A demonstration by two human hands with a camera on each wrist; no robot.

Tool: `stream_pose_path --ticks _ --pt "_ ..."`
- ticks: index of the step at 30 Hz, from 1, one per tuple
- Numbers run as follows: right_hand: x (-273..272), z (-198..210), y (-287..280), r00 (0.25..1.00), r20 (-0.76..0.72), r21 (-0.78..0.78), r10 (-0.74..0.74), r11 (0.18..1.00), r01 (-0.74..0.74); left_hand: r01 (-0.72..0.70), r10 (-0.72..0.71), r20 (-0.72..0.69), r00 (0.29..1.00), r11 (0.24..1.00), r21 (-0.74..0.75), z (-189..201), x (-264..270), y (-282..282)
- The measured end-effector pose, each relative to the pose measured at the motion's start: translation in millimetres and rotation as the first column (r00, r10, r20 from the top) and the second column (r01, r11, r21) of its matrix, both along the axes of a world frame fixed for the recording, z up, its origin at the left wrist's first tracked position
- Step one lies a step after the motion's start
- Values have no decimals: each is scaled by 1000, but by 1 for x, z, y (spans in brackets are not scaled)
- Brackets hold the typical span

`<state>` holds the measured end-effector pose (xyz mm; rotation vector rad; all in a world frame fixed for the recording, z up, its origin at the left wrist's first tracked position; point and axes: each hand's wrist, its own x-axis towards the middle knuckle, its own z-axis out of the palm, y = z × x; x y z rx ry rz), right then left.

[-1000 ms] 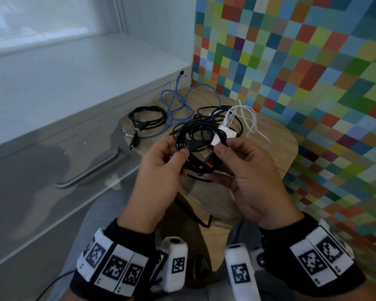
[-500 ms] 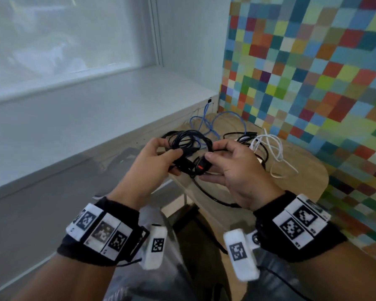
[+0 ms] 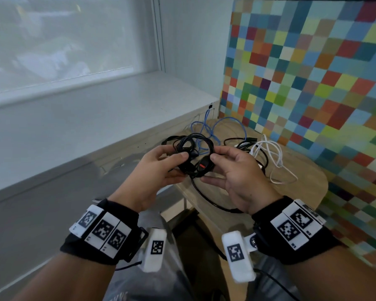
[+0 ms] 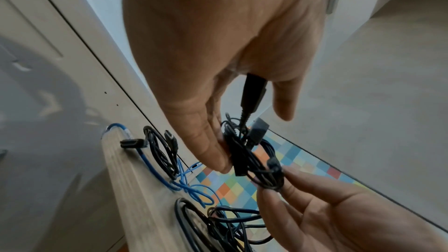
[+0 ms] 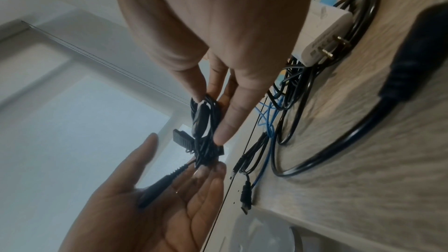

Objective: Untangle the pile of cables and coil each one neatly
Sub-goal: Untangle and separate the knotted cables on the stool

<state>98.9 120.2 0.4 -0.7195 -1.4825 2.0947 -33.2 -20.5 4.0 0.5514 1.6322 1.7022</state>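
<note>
The left hand (image 3: 159, 168) has its grip pinched on a small black coil (image 3: 194, 156), held up above the desk (image 3: 308, 183); the right hand (image 3: 237, 172) pinches the coil's other side. Behind lie a blue cable (image 3: 213, 129) and, rightmost, a white cable (image 3: 271, 157).

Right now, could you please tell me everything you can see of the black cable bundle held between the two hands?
The black cable bundle is thin, rubbery-looking cord wound into a loose, uneven coil, lifted above the wooden table. It carries a black inline piece with a red mark and a ribbed plug. The left hand pinches one side, the right hand the other.
</note>
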Motion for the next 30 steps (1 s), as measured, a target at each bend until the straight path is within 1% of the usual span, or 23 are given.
stream_pose_path --ticks 2,6,9,13,16,20,25,30 --pt "-2 0 1 1000 -14 -13 19 1000 -19 -22 22 1 1000 1000 3 -1 -3 5" --pt "-11 1 4 999 -41 -28 37 999 -38 -51 49 83 995 998 25 -1 -16 13" --pt "-21 0 5 999 -51 -42 -17 999 14 -45 41 117 992 998 33 1 -29 16" --pt "-40 0 9 997 -30 -40 -71 997 70 -51 46 141 989 998 33 7 -42 21" --pt "-53 2 13 997 3 -20 -81 996 81 -43 41 127 991 999 12 9 -50 26" --pt "-70 3 19 997 43 33 -61 998 59 -34 37 97 995 999 -29 10 -60 32" --pt "-88 0 27 995 93 21 -42 999 41 -51 55 42 998 996 -74 4 -72 41" --pt "-97 -10 31 986 165 48 -28 999 20 -79 67 -86 994 986 -149 -9 -84 46"
